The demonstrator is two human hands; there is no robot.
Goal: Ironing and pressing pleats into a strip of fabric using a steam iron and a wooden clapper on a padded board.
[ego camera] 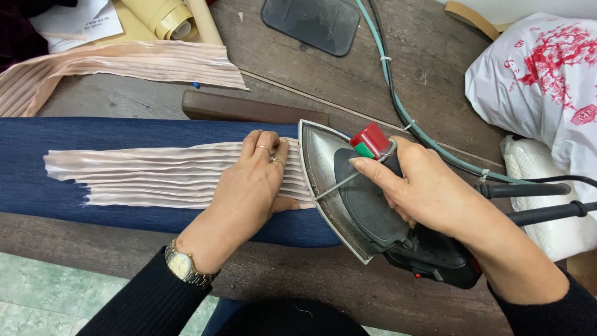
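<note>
Pleated fabric strip (155,174): pale pink, lying flat on a dark blue denim pad (37,168) across the wooden tabletop (298,280). Its long axis runs left to right, pleats parallel to it; the frayed end points left, the right end meets the iron.

Left hand (249,186): open, palm down, fingers pressed flat on the strip's right end, holding the pleats together. It grips nothing. Rings on two fingers, wristwatch (183,266) at the cuff.

Steam iron (348,193): soleplate tilted up on its edge, tip touching the strip just beside the left fingertips. The strip lies to the iron's left, along its own length.

Right hand (429,193): closed around the iron's handle, forefinger extended along the top.

Surroundings: a second pleated strip (124,65) further back, wooden block (249,109), hoses (398,106), white plastic bag (541,81) at right.
</note>
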